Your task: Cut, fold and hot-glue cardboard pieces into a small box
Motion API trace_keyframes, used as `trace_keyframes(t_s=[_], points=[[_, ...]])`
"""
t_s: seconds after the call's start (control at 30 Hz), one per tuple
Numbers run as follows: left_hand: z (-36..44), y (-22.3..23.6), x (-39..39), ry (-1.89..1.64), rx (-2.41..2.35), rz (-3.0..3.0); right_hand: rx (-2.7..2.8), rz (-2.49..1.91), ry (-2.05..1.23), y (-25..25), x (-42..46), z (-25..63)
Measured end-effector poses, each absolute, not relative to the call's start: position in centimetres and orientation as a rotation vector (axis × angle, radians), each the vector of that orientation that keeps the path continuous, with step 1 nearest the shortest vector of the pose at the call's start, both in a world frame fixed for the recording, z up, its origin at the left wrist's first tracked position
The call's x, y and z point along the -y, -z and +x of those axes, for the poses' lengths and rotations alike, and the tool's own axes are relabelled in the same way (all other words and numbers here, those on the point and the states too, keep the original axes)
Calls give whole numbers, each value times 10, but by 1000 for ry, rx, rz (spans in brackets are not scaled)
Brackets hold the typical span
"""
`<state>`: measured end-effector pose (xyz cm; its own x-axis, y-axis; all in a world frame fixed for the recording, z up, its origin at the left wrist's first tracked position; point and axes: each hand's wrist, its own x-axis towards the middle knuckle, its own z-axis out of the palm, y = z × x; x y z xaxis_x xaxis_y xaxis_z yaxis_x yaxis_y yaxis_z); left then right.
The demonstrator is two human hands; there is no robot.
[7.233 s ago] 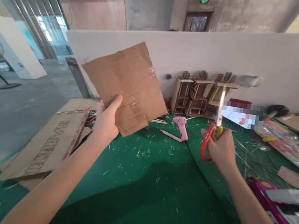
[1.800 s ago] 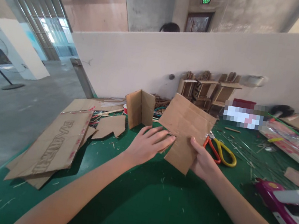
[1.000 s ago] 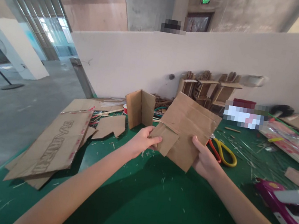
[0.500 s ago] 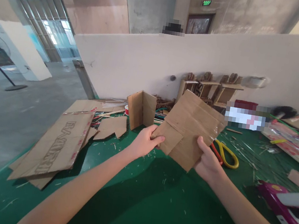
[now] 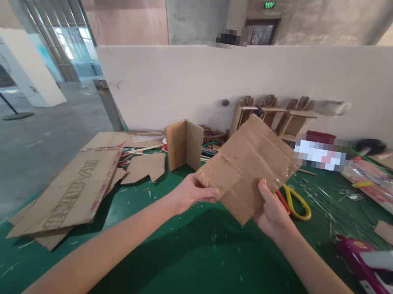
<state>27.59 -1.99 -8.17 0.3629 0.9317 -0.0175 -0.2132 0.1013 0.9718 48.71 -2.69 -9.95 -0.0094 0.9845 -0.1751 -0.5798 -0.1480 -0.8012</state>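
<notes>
Both of my hands hold a brown cardboard sheet (image 5: 254,161) tilted above the green table. My left hand (image 5: 189,194) pinches its lower left corner, where a smaller cardboard flap lies against the sheet. At the lower right edge my right hand (image 5: 273,210) grips it, thumb on the front and fingers hidden behind. Just beyond the left hand, a folded piece of cardboard (image 5: 183,146) stands upright on the table. Scissors with yellow and red handles (image 5: 301,212) lie behind the right hand, partly covered by the sheet.
Flat cardboard (image 5: 74,187) with printed letters lies at the left table edge, beside a cut cardboard scrap (image 5: 145,166). Several cardboard constructions (image 5: 295,123) stand against the white partition (image 5: 162,82). A magenta and white device (image 5: 377,275) sits at the right on the green table (image 5: 194,276).
The left thumb has shifted and straightened along the sheet's lower left edge. The sheet has risen slightly and tilted a little; the right hand keeps its grip.
</notes>
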Motion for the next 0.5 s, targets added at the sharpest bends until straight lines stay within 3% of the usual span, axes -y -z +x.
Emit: trace_keyframes(t_s=[0.5], points=[[278, 83, 23, -1081, -864, 1422, 575, -875, -1579, 100, 31, 477]])
